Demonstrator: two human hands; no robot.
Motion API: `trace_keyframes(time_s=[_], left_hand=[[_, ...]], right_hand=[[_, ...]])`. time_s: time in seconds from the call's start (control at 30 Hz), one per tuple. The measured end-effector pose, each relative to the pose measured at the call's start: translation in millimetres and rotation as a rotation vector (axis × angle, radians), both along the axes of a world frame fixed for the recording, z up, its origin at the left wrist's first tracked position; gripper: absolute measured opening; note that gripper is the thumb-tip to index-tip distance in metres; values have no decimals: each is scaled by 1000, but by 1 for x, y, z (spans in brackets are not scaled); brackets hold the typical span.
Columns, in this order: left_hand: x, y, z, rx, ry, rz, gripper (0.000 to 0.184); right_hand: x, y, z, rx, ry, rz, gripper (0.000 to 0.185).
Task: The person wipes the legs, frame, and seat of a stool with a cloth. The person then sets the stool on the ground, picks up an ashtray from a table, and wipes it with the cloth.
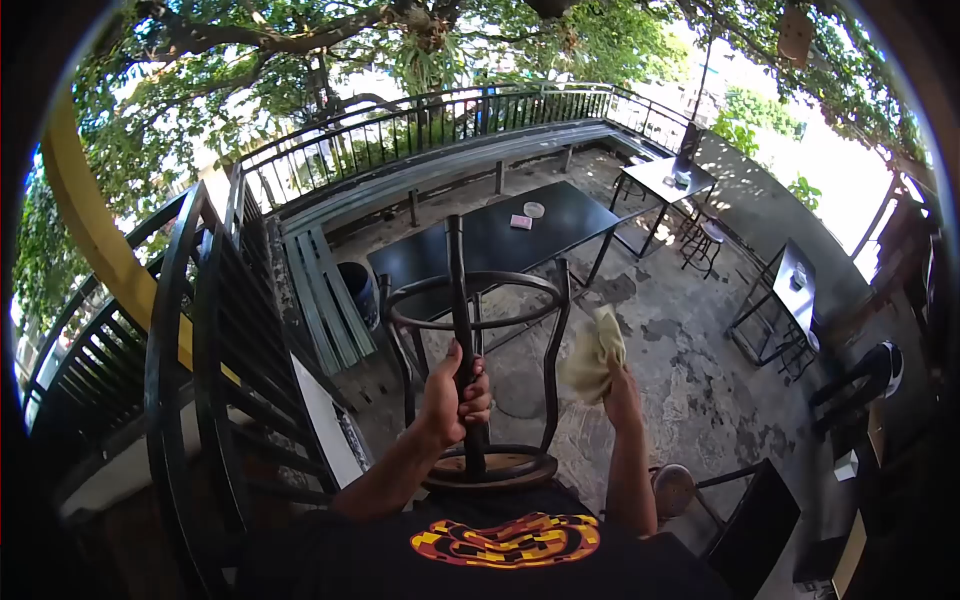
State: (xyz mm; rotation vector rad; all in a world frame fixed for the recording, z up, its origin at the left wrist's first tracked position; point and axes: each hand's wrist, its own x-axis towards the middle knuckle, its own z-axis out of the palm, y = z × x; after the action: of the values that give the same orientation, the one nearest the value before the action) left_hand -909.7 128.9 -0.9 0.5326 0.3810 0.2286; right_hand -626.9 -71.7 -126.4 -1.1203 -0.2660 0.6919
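Observation:
A stool [551,375] with black metal legs is held upside down in front of my chest, its round wooden seat [507,473] at the bottom and its legs pointing up. My left hand [455,398] is wrapped round the nearest leg, below the ring [520,322] that joins the legs. To the right of the stool, my right hand [622,393] grips a pale yellowish cloth [597,356], bunched at the top and hanging loose on its left side. The cloth is apart from the stool.
A long black table [430,255] bears a small red-and-white pack [521,222] and a round ashtray-like dish [533,210]. Benches [325,300] run along the railing [350,140]. Other tables [660,180] and stools [706,235] stand right. Black railings [200,330] rise close at left.

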Motion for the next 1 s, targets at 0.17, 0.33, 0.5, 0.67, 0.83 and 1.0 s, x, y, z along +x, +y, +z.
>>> trace_keyframes(time_s=[0.17, 0.33, 0.5, 0.67, 0.83, 1.0], left_hand=[[-3, -4, 0, 20, -21, -11, 55], [-7, -4, 4, 39, 16, 2, 56], [-6, 5, -6, 25, 15, -14, 55], [-2, 6, -12, -4, 19, -14, 54], [-4, 11, -8, -47, -39, 25, 53], [-6, 30, -6, -41, -14, -17, 51]], right_hand=[[-43, 62, -4, -126, -328, 89, 46], [-84, 26, 0, -253, -323, 437, 50], [-92, -44, -28, -280, -170, 711, 52], [-86, -51, -33, -238, -219, 665, 50], [-116, -29, -24, -55, 208, 361, 47], [-123, -36, -10, -116, 122, 320, 47]])
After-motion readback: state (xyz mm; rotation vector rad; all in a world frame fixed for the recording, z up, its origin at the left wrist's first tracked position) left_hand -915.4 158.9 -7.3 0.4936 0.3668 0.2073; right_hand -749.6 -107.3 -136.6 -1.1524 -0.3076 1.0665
